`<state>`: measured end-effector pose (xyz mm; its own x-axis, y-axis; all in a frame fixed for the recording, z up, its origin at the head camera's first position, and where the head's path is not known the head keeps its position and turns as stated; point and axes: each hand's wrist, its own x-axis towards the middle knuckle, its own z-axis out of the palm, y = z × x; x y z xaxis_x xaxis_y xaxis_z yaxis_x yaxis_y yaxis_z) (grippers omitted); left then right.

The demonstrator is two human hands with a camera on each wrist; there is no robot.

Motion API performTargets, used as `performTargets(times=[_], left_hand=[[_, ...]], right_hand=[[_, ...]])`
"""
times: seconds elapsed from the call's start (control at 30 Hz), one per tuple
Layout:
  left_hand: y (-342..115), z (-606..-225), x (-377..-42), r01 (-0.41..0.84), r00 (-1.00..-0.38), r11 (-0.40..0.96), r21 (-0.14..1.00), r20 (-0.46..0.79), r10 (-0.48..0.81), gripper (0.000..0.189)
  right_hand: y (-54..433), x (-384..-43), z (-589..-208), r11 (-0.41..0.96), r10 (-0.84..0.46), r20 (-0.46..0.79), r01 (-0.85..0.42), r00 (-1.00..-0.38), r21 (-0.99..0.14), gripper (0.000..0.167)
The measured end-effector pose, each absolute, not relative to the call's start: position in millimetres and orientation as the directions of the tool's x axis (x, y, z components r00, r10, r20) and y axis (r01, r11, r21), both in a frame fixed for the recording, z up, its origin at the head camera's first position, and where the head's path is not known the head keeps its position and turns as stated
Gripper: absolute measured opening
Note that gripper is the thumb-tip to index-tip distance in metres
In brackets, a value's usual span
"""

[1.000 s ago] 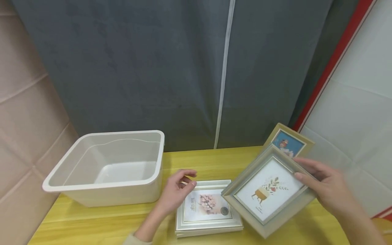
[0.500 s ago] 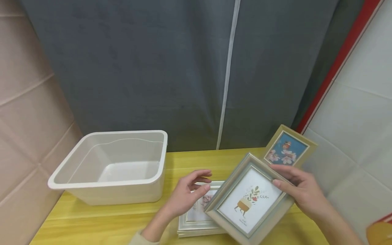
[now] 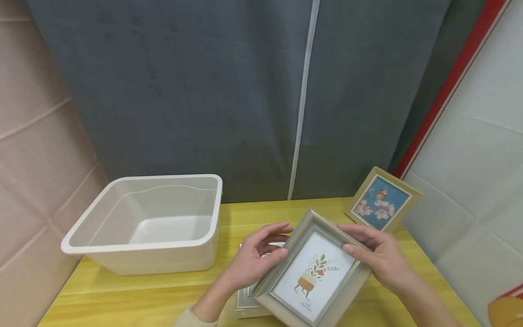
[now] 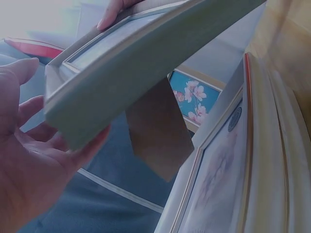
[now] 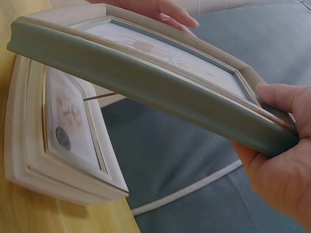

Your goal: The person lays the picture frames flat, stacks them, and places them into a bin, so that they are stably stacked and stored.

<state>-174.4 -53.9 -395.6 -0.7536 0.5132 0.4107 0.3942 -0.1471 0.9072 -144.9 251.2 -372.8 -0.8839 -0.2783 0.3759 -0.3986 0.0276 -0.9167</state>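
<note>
The grey-green and beige rectangular picture frame with a potted-plant print is tilted in the air at the near centre of the scene, above a stack of silvery-white rectangular frames. Your right hand clamps its right edge, thumb on the front, fingers behind. Your left hand is at its left edge, thumb and fingers apart; whether they touch it, you cannot tell. With that one-sided grip, the frame could swing or slip onto the stack, and the brown flat support flap hanging from its back could catch or bend there if you lower it. Compared with half a second ago, the frame is farther left, no longer overlapping the gold-rimmed frame with pink blossoms on blue standing far right, and the gap to your left hand has narrowed.
</note>
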Motion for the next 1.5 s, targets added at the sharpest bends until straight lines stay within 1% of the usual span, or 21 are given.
performTargets(times=[0.17,0.33,0.53,0.87,1.03,1.17,1.5], left_hand=[[-54,-395,-174,0.383,-0.733,-0.176,0.907,0.414,0.54,0.056],[-57,-395,-172,0.334,-0.737,-0.173,0.927,0.371,0.565,0.058],[-62,-396,-172,0.304,-0.737,-0.174,0.937,0.347,0.58,0.06],[-70,-402,-174,0.289,-0.685,-0.194,0.937,0.344,0.642,0.063],[-72,-406,-174,0.269,-0.701,-0.158,0.95,0.306,0.644,0.063],[-73,-410,-173,0.266,-0.715,-0.128,0.955,0.285,0.639,0.063],[-76,-414,-174,0.29,-0.708,-0.118,0.95,0.296,0.641,0.059]], right_hand=[[240,-147,-376,-0.021,-0.313,0.384,-0.398,-0.869,-0.917,0.051],[231,-148,-381,-0.078,-0.334,0.396,-0.393,-0.855,-0.916,0.05],[224,-150,-384,-0.075,-0.327,0.389,-0.386,-0.862,-0.919,0.05],[219,-148,-390,-0.109,-0.306,0.359,-0.342,-0.882,-0.933,0.05],[219,-148,-394,-0.152,-0.301,0.348,-0.316,-0.888,-0.937,0.051],[219,-147,-398,-0.159,-0.301,0.334,-0.298,-0.893,-0.941,0.051],[223,-147,-402,-0.181,-0.263,0.308,-0.267,-0.914,-0.947,0.05]])
